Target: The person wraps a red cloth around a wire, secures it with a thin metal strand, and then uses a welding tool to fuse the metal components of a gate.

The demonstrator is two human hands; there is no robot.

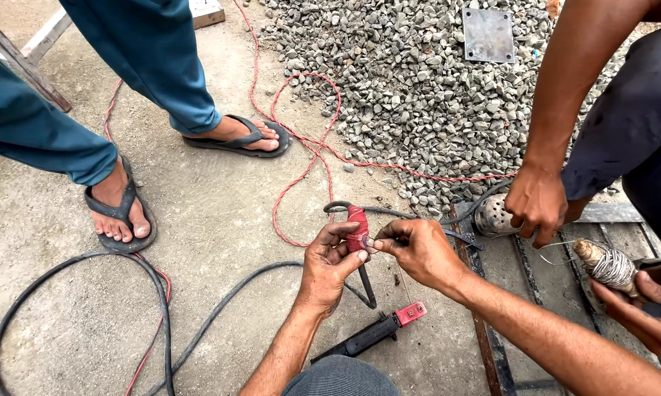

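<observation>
Far left: black hose [22, 308] loops on the concrete, a bystander's feet in sandals [118, 213] above it. Red cord [301, 169] snakes down from the gravel [418, 88]. Centre: left hand [330, 268] clenched round the lower part of a red-taped tool [357, 231], thumb and forefinger pinching the tape, other fingers curled in. Right hand [418, 249] touching it from the other side, thumb and forefinger tips nipped at the tape's edge, remaining fingers half bent. The tool is upright between both hands, its black shank pointing down. Below: black clamp [374, 334] with red tip lies on the ground. Right: a co-worker's hand [535, 202] rests on a perforated metal cap [491, 216]; another of their hands [638, 308] holds a wire spool [609, 265].
</observation>
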